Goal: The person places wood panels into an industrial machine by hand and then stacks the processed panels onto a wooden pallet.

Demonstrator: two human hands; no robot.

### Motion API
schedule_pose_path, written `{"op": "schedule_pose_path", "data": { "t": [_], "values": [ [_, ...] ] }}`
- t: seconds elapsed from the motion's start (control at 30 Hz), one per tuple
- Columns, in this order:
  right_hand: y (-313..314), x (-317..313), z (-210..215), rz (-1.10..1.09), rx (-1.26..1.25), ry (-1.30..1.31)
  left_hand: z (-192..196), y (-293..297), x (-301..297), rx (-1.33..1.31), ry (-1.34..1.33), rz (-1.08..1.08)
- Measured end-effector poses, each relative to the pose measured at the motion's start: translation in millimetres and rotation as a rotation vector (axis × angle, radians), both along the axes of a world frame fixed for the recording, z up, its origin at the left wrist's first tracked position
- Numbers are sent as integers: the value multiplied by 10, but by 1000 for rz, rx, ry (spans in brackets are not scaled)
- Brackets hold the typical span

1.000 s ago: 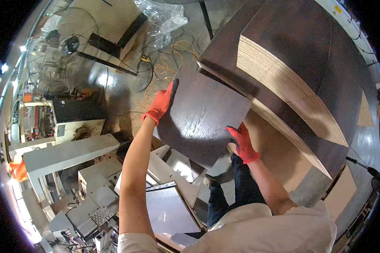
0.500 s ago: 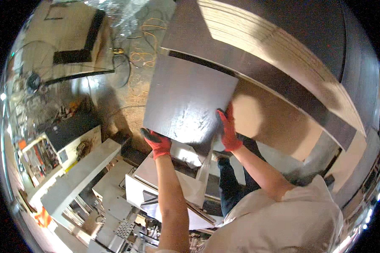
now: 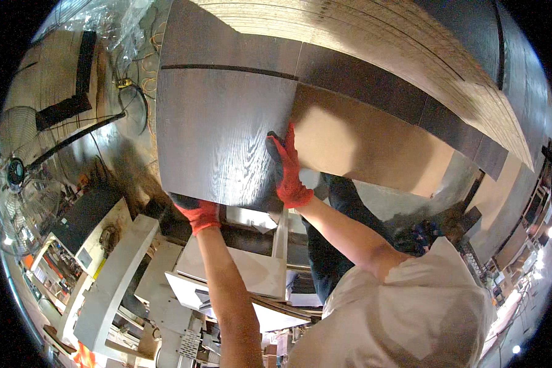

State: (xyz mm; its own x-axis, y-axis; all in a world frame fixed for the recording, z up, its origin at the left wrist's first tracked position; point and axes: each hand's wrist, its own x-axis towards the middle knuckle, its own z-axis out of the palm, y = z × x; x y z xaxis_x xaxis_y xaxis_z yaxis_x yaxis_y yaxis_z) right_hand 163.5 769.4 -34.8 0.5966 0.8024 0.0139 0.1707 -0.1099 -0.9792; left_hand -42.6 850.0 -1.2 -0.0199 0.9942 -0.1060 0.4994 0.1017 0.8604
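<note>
A dark wood-grain panel point(image 3: 196, 129) lies in front of me, light glaring off its surface. My left hand point(image 3: 196, 212), in a red and black glove, is closed on its near left corner. In a matching glove, my right hand point(image 3: 289, 172) grips the panel's right edge near its close corner. The panel's far edge runs alongside dark boards point(image 3: 349, 70), with a narrow black gap at the left. To its right lies a light brown board point(image 3: 368, 144).
Stacked boards with pale edges point(image 3: 374, 30) rise at the far side. A white machine point(image 3: 227, 260) stands just below the panel. At left are a fan point(image 3: 17, 172), a black-topped cabinet point(image 3: 86, 218) and a long grey beam point(image 3: 116, 276). Cables and plastic wrap point(image 3: 119, 27) lie farther back.
The panel and both hands have shifted left in the view, which has itself moved. The panel sits more in line with the dark boards. Both hands keep their hold.
</note>
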Motion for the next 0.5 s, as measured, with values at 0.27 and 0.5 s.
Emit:
{"op": "schedule_pose_path", "data": {
  "t": [0.27,0.5],
  "values": [
    [179,158,414,-232,-332,418,652,897,-217,-161,-94,125],
    [25,184,814,-187,-427,317,721,775,-1,39,439,-207]
  ]
}}
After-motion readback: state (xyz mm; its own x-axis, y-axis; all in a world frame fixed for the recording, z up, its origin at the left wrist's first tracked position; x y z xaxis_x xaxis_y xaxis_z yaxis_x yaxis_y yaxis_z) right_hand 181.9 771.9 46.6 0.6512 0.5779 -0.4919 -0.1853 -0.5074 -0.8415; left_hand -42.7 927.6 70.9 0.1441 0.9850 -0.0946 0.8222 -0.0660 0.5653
